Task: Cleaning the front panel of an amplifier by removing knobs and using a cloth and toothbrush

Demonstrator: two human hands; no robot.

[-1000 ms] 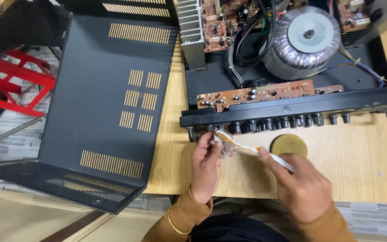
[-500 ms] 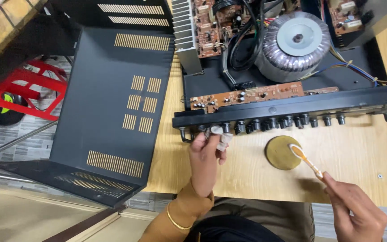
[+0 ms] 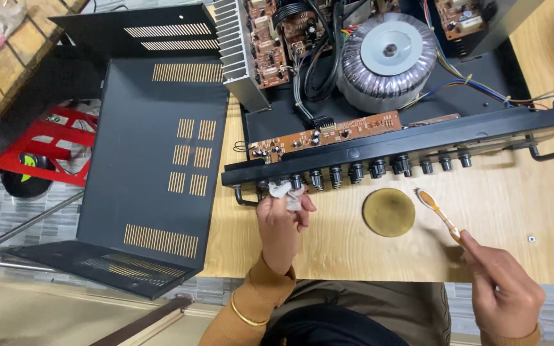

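- Head view looks straight down on a pale wooden counter [image 3: 520,211] carrying an opened black metal amplifier chassis [image 3: 418,138], its front panel facing the person.
- Left hand [image 3: 281,227] has its grip pinched together on a small crumpled white cloth wad [image 3: 285,192], pressed against the leftmost of the row of black round control shafts [image 3: 360,170] on that panel.
- Right hand [image 3: 504,288] has its grip closed on the tail of a slim orange-handled brush [image 3: 439,213]; the bristle head hangs just right of a round, flat, olive-brown disc [image 3: 388,212] lying on the counter, near it but seemingly not touching.
- Brush's long axis runs diagonally, head up and to the left toward the panel, handle down and to the right into the palm.
- Shafts lie up and left of the brush head; the left hand is already on them, the right hand stands well apart.
- Beside the chassis on the left lies its removed black vented steel cover [image 3: 155,160]; inside sit a grey ring-shaped transformer [image 3: 389,57] and a brown circuit board [image 3: 328,136].
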